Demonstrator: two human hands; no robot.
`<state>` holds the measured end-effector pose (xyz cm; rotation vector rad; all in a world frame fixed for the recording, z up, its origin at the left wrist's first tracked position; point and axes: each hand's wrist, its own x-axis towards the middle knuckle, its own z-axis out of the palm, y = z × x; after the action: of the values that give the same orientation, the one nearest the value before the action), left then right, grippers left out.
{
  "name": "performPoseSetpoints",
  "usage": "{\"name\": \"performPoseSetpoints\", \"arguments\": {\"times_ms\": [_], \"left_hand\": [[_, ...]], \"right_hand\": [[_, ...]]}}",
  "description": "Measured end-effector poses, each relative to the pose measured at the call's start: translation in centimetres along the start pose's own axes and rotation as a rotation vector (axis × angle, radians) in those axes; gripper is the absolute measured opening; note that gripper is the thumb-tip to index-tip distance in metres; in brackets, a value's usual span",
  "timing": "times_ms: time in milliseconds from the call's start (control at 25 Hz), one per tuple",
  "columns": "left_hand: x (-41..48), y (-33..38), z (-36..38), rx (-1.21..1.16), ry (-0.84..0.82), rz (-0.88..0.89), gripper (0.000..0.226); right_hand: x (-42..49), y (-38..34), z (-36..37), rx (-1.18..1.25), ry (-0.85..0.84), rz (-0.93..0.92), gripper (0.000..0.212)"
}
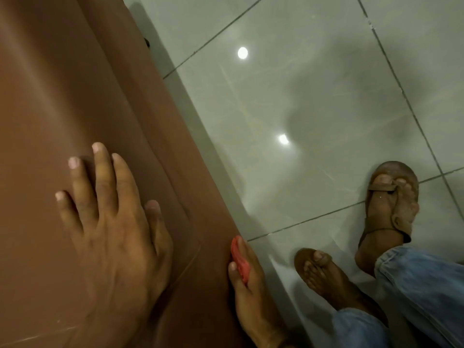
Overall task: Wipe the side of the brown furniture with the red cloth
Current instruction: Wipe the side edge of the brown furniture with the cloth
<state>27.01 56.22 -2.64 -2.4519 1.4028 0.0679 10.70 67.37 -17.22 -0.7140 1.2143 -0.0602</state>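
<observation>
The brown furniture [62,84] fills the left half of the view, its smooth top facing me and its side dropping to the floor along a diagonal edge. My left hand [110,222] lies flat on the top with the fingers spread. My right hand [248,290] presses the red cloth [239,259] against the furniture's side, just below the top edge. Only a small bunched part of the cloth shows between my fingers; the rest is hidden behind the hand.
Glossy grey floor tiles [313,96] with dark grout lines and two lamp reflections lie to the right. My two feet in brown sandals [391,197] and blue jeans legs [421,280] stand close to the furniture's base.
</observation>
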Motion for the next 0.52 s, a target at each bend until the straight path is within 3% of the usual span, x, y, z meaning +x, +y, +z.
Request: {"name": "performPoseSetpoints", "arguments": {"times_ms": [120,320,520], "left_hand": [[0.1,0.2,0.2,0.004,0.016,-0.013,0.079],[0.3,0.4,0.4,0.037,0.03,-0.015,0.078],[0.7,0.0,0.7,0.052,0.026,-0.021,0.078]], "right_hand": [[4.7,-4.3,2.0,-0.061,-0.036,-0.251,0.069],[6.9,-6.0,1.9,0.101,-0.014,-0.151,0.058],[10.8,-12.7,4.3,-0.089,-0.091,-0.404,0.071]]}}
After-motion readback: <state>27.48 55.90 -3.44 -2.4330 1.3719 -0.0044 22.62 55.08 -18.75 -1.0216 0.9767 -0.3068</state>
